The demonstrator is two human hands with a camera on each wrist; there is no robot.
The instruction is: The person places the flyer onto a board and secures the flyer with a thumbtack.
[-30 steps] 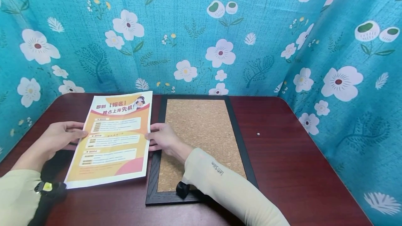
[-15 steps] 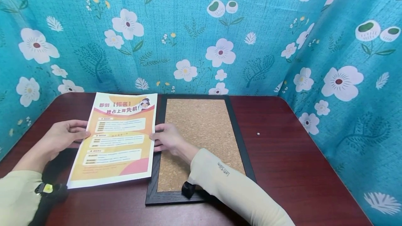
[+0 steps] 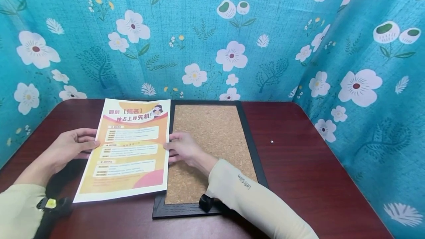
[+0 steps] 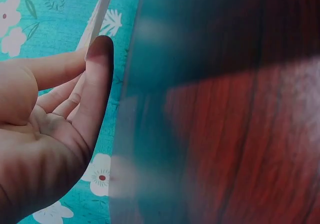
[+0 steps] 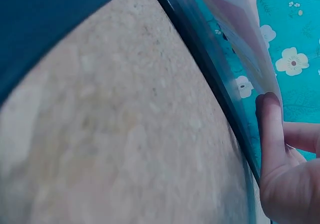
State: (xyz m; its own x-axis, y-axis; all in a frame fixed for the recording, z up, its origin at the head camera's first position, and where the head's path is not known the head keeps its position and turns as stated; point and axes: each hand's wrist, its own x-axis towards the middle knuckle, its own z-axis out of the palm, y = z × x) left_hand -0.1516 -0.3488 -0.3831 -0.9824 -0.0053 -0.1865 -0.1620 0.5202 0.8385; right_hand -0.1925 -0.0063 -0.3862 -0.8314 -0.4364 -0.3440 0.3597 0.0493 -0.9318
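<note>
A printed poster [image 3: 129, 158], orange and yellow with a white border, is held up above the table between both hands. The left hand [image 3: 68, 146] pinches its left edge between thumb and fingers; the left wrist view shows the sheet's edge [image 4: 100, 19] in that pinch. On the opposite edge, the right hand [image 3: 186, 148] pinches the paper, thumb in front. In the right wrist view the sheet [image 5: 250, 39] is seen from the side, clear of the board. Beneath the right forearm lies a cork board [image 3: 212, 128] in a black frame [image 3: 250, 135]; the poster covers part of its left side.
The dark red table [image 3: 299, 180] carries a tiny pale object [image 3: 272, 142] right of the board. A blue flowered curtain [image 3: 199, 28] hangs behind the table and along its sides. Each forearm wears a black wrist device, one [image 3: 49, 204] with a yellow patch.
Both hands have carried the poster a short way to the right, so its right side now overlaps the board's left frame. The board stays in place on the table.
</note>
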